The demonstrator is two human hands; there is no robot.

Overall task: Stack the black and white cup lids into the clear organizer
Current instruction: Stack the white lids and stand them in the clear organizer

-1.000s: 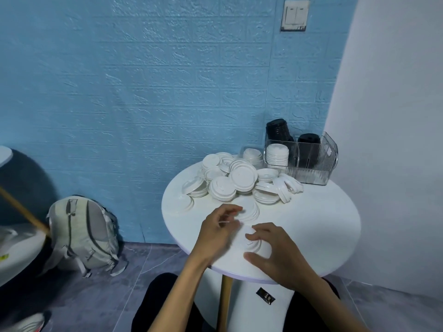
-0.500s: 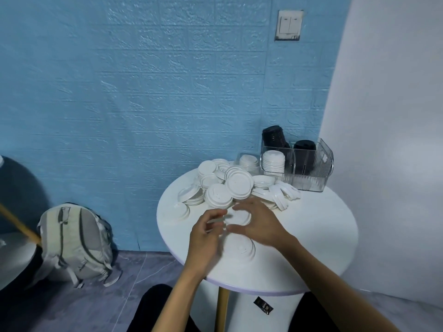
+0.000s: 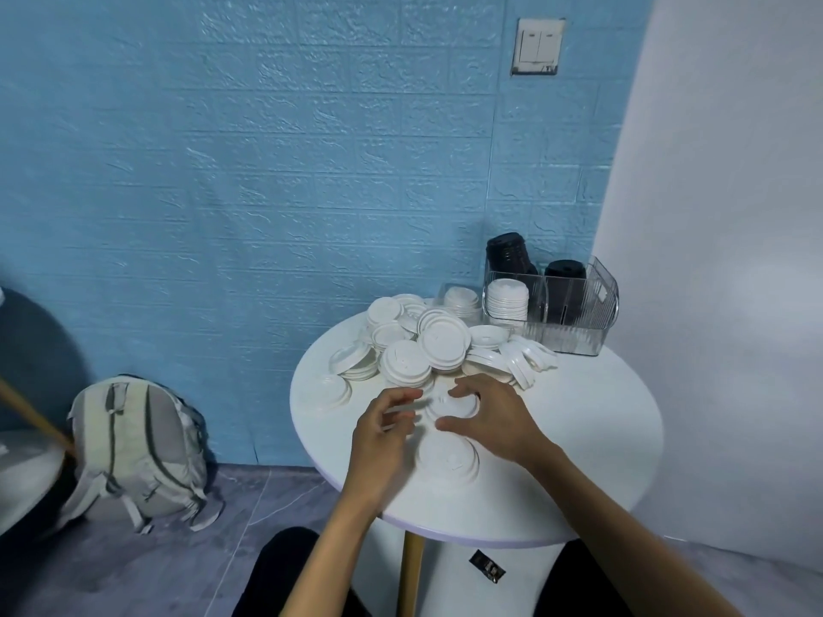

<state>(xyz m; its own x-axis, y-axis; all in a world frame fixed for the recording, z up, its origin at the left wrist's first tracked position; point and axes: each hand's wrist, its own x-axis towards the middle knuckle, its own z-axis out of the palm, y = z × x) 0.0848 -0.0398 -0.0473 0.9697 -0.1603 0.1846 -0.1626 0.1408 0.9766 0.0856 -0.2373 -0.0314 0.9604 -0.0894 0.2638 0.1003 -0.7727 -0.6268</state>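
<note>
Soft, even indoor light is illuminating the scene; the white wall (image 3: 721,216) at right is glowing brightest. Wide-angle distortion is bending the edges. Motion blur is softening the left hand (image 3: 383,431) and the backpack (image 3: 133,447).

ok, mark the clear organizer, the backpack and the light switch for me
clear organizer (image 3: 574,338): head view, ribbed front wall.
backpack (image 3: 133,443): head view, middle of its front panel.
light switch (image 3: 537,45): head view, centre of the rocker plate.
</note>
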